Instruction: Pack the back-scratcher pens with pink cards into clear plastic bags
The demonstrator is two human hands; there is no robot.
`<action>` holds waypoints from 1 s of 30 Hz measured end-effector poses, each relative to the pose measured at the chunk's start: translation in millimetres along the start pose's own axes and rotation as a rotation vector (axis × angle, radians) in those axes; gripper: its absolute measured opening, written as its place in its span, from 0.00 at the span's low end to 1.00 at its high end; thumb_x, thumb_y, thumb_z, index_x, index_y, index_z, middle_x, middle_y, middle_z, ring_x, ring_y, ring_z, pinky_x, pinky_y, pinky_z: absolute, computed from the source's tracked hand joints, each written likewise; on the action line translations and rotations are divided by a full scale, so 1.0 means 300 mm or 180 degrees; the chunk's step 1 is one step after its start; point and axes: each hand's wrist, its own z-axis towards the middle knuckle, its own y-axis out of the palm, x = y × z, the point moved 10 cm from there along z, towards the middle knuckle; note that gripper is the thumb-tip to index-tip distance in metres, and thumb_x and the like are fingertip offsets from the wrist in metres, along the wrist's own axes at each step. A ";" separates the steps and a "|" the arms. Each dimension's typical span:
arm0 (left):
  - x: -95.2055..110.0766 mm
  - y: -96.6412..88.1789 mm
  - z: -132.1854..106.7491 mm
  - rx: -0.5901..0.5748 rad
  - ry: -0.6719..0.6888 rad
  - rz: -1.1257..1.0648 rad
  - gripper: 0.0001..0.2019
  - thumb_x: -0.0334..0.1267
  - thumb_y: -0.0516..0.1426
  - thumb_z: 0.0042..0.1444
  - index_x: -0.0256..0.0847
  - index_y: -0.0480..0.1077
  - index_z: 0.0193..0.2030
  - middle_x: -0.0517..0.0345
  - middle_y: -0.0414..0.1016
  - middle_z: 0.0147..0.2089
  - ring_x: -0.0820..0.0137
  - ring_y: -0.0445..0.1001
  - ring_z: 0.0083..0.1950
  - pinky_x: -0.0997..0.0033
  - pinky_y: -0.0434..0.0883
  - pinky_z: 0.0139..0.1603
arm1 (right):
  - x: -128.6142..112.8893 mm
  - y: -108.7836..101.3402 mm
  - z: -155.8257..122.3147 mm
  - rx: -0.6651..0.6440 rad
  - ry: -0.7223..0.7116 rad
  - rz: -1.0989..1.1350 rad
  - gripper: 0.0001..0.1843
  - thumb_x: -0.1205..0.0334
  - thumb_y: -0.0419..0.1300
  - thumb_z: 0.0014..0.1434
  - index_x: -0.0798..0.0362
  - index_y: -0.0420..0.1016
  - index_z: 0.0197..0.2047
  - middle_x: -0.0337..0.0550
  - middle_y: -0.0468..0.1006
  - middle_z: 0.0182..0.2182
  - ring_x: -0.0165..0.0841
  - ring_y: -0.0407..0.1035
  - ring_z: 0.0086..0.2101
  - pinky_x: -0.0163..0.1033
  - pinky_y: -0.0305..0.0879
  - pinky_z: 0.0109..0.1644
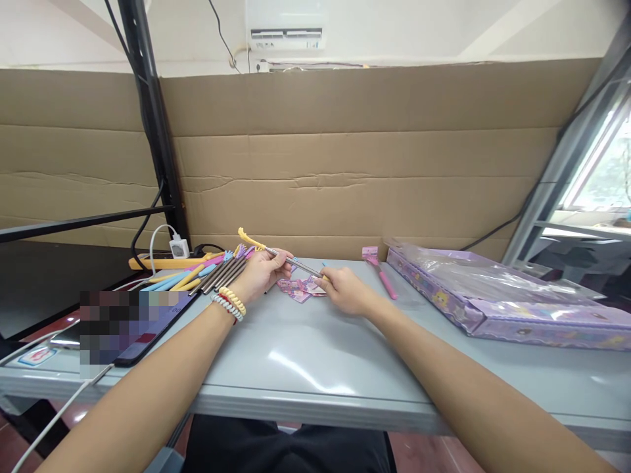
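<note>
Between my two hands a back scratcher with a yellow claw-like head and a thin metal rod [306, 267] is held at a slant above the table. My left hand [263, 272], with beaded bracelets at the wrist, pinches the rod just below the yellow head. Closer to the other end, my right hand [346, 289] has its fingers closed around it and hides most of the handle. Several similar back scratchers [224, 274] with coloured handles lie piled beside my left hand. Small pink printed cards [298, 290] rest on the table under the rod.
A pink back scratcher [387, 284] with a card lies right of my right hand. Beyond it stands a purple printed box [522, 320] with clear plastic. To the left are a dark-screened device [152, 332], a white charger [179, 247] and cables. Cardboard [365, 157] walls the back.
</note>
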 end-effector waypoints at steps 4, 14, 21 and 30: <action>-0.004 0.007 -0.002 -0.0013 -0.0012 0.0035 0.17 0.45 0.65 0.41 0.33 0.70 0.31 0.60 0.70 0.22 0.75 0.69 0.24 0.72 0.67 0.29 | -0.006 0.005 -0.003 -0.0046 0.0050 0.0070 0.16 0.54 0.45 0.62 0.52 0.59 0.25 0.36 0.61 0.17 0.27 0.52 0.20 0.34 0.46 0.26; 0.007 0.037 -0.014 -0.0057 0.0061 0.0116 0.17 0.46 0.64 0.42 0.34 0.68 0.31 0.61 0.68 0.22 0.75 0.68 0.23 0.74 0.64 0.24 | -0.047 -0.002 -0.011 0.0067 0.0050 0.0217 0.15 0.55 0.45 0.61 0.52 0.58 0.26 0.35 0.61 0.17 0.26 0.52 0.19 0.33 0.46 0.25; 0.046 0.075 -0.026 -0.0003 0.0231 -0.0050 0.17 0.47 0.62 0.44 0.35 0.69 0.33 0.61 0.67 0.24 0.76 0.67 0.25 0.74 0.65 0.28 | -0.078 -0.036 0.004 0.0324 -0.0098 0.0803 0.17 0.51 0.44 0.61 0.51 0.59 0.26 0.33 0.59 0.17 0.26 0.53 0.20 0.33 0.47 0.25; -0.060 0.182 -0.044 -0.0518 -0.0170 0.1027 0.18 0.46 0.62 0.44 0.36 0.68 0.38 0.59 0.68 0.32 0.76 0.65 0.28 0.75 0.62 0.27 | -0.028 -0.153 -0.012 0.1646 0.0075 0.2477 0.22 0.42 0.45 0.59 0.51 0.60 0.26 0.38 0.62 0.23 0.28 0.57 0.26 0.34 0.58 0.31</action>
